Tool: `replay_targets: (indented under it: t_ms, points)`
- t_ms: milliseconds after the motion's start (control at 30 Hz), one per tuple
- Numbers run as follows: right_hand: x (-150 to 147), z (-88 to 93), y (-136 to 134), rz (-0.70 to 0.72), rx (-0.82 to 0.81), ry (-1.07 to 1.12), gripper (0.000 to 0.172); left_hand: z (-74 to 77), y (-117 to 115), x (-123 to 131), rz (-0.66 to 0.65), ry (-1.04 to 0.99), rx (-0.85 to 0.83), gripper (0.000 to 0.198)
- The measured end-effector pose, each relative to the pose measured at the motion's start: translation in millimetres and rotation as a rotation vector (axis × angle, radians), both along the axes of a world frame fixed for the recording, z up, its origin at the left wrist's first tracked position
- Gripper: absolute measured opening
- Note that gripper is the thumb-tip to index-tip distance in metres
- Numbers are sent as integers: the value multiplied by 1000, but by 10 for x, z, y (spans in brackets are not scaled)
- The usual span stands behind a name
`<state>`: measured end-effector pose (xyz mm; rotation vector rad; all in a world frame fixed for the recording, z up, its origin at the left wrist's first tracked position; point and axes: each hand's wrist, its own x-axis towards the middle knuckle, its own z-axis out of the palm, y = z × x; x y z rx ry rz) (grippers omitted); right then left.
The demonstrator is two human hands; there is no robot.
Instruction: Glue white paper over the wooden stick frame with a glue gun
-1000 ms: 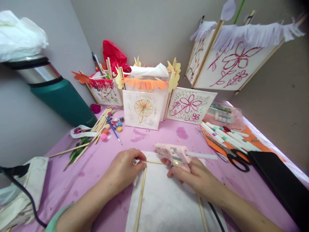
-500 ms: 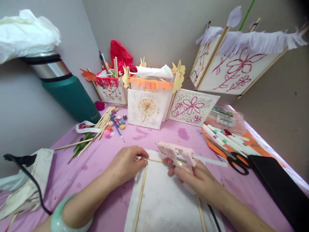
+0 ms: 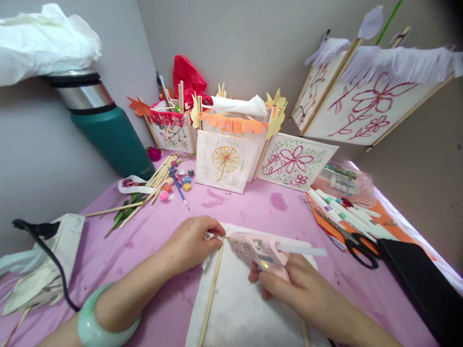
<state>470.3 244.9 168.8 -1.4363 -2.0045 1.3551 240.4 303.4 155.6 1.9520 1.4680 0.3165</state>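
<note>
My right hand (image 3: 285, 284) is wrapped round the handle of a pink hot glue gun (image 3: 255, 248), from which a translucent glue stick (image 3: 306, 250) juts at the back. Its nozzle points left and meets the corner beside my left fingertips. My left hand (image 3: 197, 241) is closed, pinching the upper end of a thin wooden stick (image 3: 211, 294); a scrap of white tissue (image 3: 205, 262) shows under its fingers. That stick lies along the left side of a white cloth sheet (image 3: 249, 313). Another stick (image 3: 306, 332) is partly visible below my right wrist.
Painted lantern panels (image 3: 222, 161) stand at the back. On the left are a teal bottle (image 3: 114, 140), a bundle of sticks (image 3: 162, 176), paint pots (image 3: 187, 186) and a power strip (image 3: 60, 260). Scissors (image 3: 361, 248), markers (image 3: 347, 212) and a black case (image 3: 415, 284) lie right.
The glue gun has moved left and down, bringing its nozzle to the stick corner by my left fingers. My left hand keeps its pinch. The view has shifted slightly.
</note>
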Motion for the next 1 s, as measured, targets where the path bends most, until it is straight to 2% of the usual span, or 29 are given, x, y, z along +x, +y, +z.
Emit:
replay_targets:
  t_ms: [400,667,1000]
  points:
    - [-85,-12,6,-6,54,-49,24,11,0,6,2,7,-4,22]
    - [-112,43,25,27,11,-74,27,-34,-3,-6,10,-8,14,21]
    - [-96,-23,9,32,15,-69,34,-43,5,-4,13,0,11,20]
